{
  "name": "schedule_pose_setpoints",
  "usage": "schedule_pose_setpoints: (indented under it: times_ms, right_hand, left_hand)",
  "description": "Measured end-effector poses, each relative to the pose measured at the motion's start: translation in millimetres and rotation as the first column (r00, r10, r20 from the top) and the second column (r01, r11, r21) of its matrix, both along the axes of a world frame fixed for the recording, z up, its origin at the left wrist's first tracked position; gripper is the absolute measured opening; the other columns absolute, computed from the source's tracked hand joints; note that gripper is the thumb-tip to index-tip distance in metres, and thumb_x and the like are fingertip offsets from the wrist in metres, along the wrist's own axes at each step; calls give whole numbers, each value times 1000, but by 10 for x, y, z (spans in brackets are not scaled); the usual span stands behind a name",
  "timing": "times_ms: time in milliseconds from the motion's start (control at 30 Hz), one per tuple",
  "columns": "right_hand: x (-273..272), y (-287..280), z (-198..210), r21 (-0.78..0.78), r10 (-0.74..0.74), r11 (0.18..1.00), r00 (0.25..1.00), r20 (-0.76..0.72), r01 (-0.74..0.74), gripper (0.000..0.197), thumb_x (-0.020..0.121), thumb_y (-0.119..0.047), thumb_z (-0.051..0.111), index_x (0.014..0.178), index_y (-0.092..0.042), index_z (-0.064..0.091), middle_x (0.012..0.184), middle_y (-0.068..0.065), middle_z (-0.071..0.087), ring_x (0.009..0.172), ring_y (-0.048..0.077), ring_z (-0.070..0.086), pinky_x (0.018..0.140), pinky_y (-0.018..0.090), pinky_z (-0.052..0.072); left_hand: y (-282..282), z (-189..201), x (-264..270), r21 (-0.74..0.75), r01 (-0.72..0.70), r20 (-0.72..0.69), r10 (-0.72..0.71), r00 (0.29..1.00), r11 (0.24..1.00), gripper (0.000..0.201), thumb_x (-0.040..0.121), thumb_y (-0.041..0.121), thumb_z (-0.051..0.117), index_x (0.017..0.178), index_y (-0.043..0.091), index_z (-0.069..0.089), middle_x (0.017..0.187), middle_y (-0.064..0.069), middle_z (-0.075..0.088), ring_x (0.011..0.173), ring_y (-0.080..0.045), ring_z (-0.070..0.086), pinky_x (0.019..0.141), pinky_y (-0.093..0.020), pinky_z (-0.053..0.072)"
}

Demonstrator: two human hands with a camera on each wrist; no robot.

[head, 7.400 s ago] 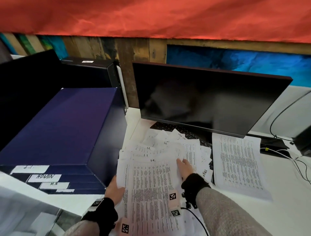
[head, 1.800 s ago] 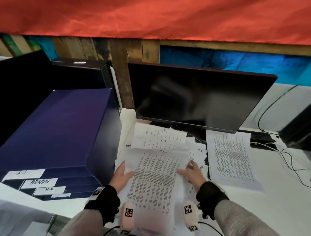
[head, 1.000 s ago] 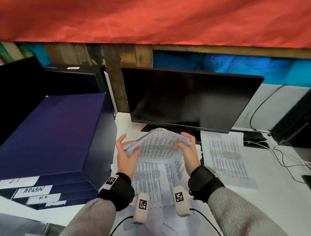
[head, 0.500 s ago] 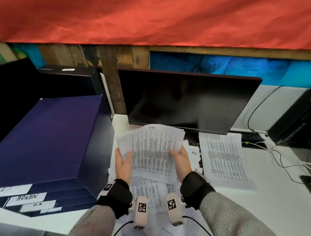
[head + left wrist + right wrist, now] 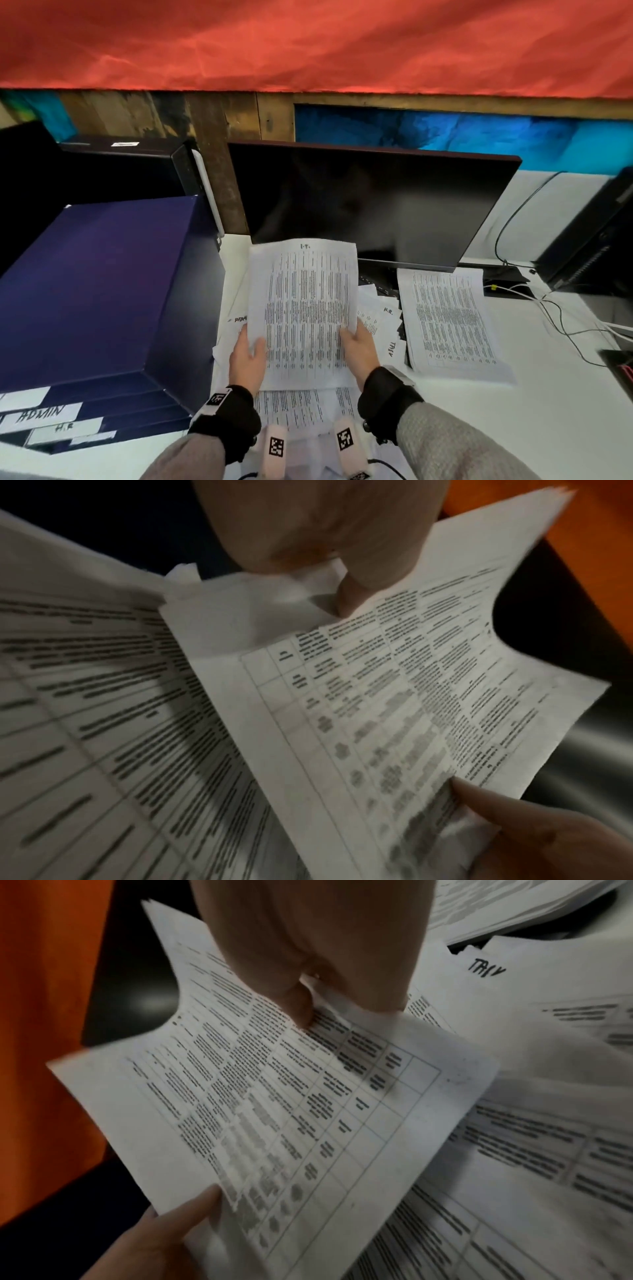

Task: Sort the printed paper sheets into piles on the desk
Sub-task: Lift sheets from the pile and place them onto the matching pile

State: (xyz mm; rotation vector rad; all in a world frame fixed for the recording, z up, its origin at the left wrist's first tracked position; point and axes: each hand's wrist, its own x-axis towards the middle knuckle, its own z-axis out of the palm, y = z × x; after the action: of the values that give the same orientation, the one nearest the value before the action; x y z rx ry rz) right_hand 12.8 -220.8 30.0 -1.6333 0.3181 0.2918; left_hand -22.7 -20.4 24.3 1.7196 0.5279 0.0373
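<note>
Held sheet: a white paper sheet printed with a dense table of black text (image 5: 303,315), raised upright above the loose papers, its top edge overlapping the lower rim of the monitor; a short handwritten mark sits at the top, too small to read for sure.
Left hand (image 5: 247,359): grips the sheet's lower left edge, thumb on the printed face, the other fingers hidden behind the paper.
Right hand (image 5: 358,349): grips the lower right edge the same way, thumb in front, fingers out of sight behind.
Wrist views: both blurred and dim; the sheet (image 5: 394,710) bows between the two thumbs, and the text cannot be read.
Loose heap: overlapping white printed sheets (image 5: 376,315) on the white bench (image 5: 548,394) under the held sheet, mostly covered by it; handwritten corner labels show, one reading "H.R".
Sorted pile: a neat stack of printed sheets (image 5: 452,322) lies to the right, its far end tucked under the monitor.
Monitor: a wide black dark screen (image 5: 370,205) stands behind the papers.
Box: a dark blue cardboard box (image 5: 96,281) stands on the left, with white labels near the frame edge, one reading "ADMIN".
Cables: thin leads (image 5: 561,315) trail at the right, cut off by the frame.
</note>
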Motion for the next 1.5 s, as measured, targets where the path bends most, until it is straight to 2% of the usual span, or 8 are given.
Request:
schedule_pose_setpoints:
  times_ms: [333, 500, 800, 1000, 1200, 1300, 1400, 1500]
  right_hand:
    - [-602, -990, 159, 57, 6, 998, 995, -96, 0, 29, 94, -1, 45, 112, -20, 56, 105, 1, 70, 93, 18, 67, 68, 32, 57]
    - [-781, -1913, -338, 13, -297, 952, 938, -178, 304, 32, 86, 4, 53, 114, -10, 61, 98, 14, 73, 92, 35, 68, 77, 55, 56]
    - [-601, -3932, -64, -245, -553, 827, 811, -189, 507, 44, 94, 6, 42, 137, -3, 37, 40, -22, 56, 38, 7, 59, 38, 21, 52]
    - [-116, -4397, 150, -444, -607, 735, 789, -93, 513, 32, 93, 7, 41, 124, 12, 46, 90, 22, 53, 26, 12, 51, 33, 21, 42]
    - [54, -4363, 170, -577, -618, 660, 785, -53, 481, 46, 89, -3, 51, 133, 6, 39, 119, 32, 53, 100, 42, 55, 80, 49, 50]
    - [185, -4086, 90, -790, -656, 454, 755, 17, 412, 63, 78, -11, 68, 133, 0, 40, 148, -21, -23, 115, 44, 49, 99, 56, 39]
    - [161, -3286, 156, -814, -478, 468, 873, 96, 345, 65, 85, -18, 63, 141, -7, 31, 149, 24, 19, 132, 43, 27, 107, 54, 24]
    - [62, -2492, 24, -854, -306, 429, 937, 169, 294, 70, 87, -27, 60, 147, -17, 25, 156, 22, 5, 143, 40, 5, 110, 64, 4]
  left_hand:
    - [-579, 75, -16, -199, 260, -73, -279, 957, 945, 42, 98, 16, 46, 139, 26, 37, 137, 4, 49, 121, -15, 48, 110, -41, 34]
    - [-1016, 7, -17, -5, 377, -160, -373, 914, 926, 23, 97, 25, 50, 119, 20, 46, 106, -10, 59, 89, -21, 61, 79, -33, 50]
    - [-858, -228, -159, 215, 271, -173, -236, 956, 938, 15, 96, 13, 49, 106, 23, 52, 95, -7, 62, 69, -18, 58, 53, -20, 43]
    - [-711, -255, -264, 271, 176, -164, -135, 977, 946, 13, 95, 10, 51, 103, 19, 56, 86, -7, 62, 67, -21, 57, 56, -23, 42]
    - [-557, -278, -377, 352, 81, -176, -19, 984, 933, 14, 93, 6, 51, 102, 15, 58, 82, -5, 62, 71, -21, 59, 62, -24, 43]
    - [-438, -367, -395, 441, 69, -207, 27, 978, 895, 14, 92, 9, 51, 102, 14, 59, 95, -10, 66, 90, -29, 61, 80, -31, 46]
    - [-340, -404, -405, 521, 63, -274, 96, 957, 851, 15, 90, 13, 51, 101, 19, 60, 107, -8, 66, 99, -30, 59, 89, -34, 44]
    - [-275, -341, -408, 644, 116, -393, 196, 899, 756, 26, 88, 21, 49, 112, 26, 54, 122, -6, 53, 114, -29, 48, 96, -37, 36]
